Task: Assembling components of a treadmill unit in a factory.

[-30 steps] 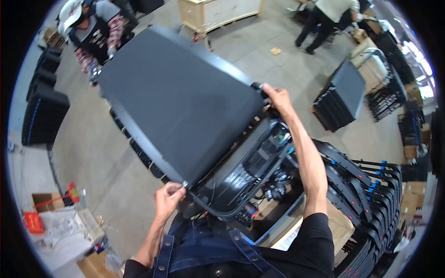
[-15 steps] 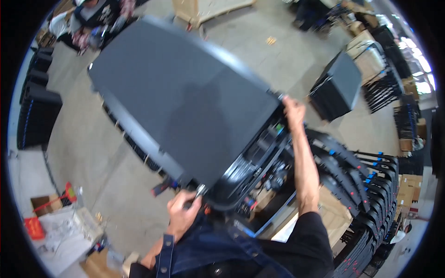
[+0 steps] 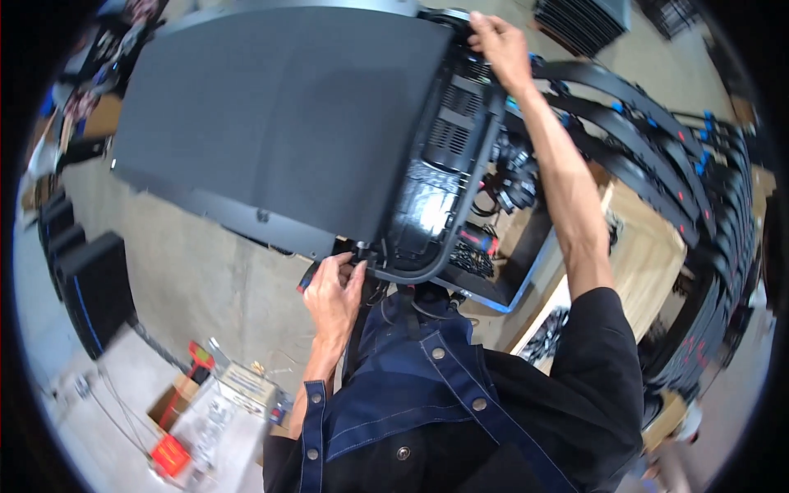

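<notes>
A treadmill deck (image 3: 271,123) with a dark grey belt and metal side rails lies in front of me. Its motor compartment (image 3: 436,177) is uncovered at the right end, showing vented black parts and a shiny black surface. My left hand (image 3: 333,292) pinches at the near corner of the belt's end, by a small metal piece (image 3: 362,246). At the far corner my right hand (image 3: 503,51) has its fingers bent down beside a round black part (image 3: 448,16); what lies under the fingertips is hidden.
Right of the deck stands a blue-edged bin (image 3: 526,271) with cables and small parts, beside a wooden crate (image 3: 641,263). Curved black frame pieces (image 3: 633,115) are stacked beyond. At lower left a white table (image 3: 218,435) holds a red box (image 3: 170,454). Black panels (image 3: 99,287) stand at left.
My view has turned and come nearer, so the deck appears higher and more level. Both hands stay at the belt end's two corners. The metal piece by my left hand now sits lower in the corner.
</notes>
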{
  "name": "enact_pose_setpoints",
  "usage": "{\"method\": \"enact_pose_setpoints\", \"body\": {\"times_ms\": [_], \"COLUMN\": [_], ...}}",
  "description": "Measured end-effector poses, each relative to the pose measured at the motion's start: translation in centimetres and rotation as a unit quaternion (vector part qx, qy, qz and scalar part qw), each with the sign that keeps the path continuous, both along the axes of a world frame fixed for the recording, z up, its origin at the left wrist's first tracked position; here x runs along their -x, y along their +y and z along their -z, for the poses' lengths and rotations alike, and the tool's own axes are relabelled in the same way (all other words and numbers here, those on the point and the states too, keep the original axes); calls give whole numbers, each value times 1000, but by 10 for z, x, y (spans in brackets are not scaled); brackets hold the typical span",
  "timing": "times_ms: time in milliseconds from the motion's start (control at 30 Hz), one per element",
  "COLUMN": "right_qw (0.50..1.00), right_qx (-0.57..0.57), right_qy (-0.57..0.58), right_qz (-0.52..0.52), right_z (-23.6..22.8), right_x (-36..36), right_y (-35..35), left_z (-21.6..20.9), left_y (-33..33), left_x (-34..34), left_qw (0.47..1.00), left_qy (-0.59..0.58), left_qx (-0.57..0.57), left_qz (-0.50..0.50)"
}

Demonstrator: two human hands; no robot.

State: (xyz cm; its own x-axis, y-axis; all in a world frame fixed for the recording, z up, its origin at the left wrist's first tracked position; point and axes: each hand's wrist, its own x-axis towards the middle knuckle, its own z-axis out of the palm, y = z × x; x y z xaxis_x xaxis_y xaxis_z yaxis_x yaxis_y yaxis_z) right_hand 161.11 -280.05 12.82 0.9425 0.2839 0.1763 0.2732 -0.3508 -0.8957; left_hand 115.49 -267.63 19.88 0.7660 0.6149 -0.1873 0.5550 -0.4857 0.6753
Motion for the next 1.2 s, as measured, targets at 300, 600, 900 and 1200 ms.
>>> {"method": "enact_pose_setpoints", "body": {"times_ms": [300, 600, 900, 1200], "right_qw": [895, 829, 901, 801], "right_qx": [314, 462, 376, -217], "right_qy": [224, 166, 195, 458], "right_qz": [-223, -267, -96, 319], "right_z": [107, 207, 148, 74], "right_x": [313, 391, 402, 455], "right_y": [-177, -196, -208, -207], "left_z": [-7, -19, -10, -15], "left_y": [9, 8, 32, 69], "left_x": [-21, -25, -11, -13], "left_qw": [966, 963, 962, 937], "left_qy": [151, 154, 129, 59], "left_qx": [-161, -141, -82, 59], "left_qz": [136, 170, 228, 338]}}
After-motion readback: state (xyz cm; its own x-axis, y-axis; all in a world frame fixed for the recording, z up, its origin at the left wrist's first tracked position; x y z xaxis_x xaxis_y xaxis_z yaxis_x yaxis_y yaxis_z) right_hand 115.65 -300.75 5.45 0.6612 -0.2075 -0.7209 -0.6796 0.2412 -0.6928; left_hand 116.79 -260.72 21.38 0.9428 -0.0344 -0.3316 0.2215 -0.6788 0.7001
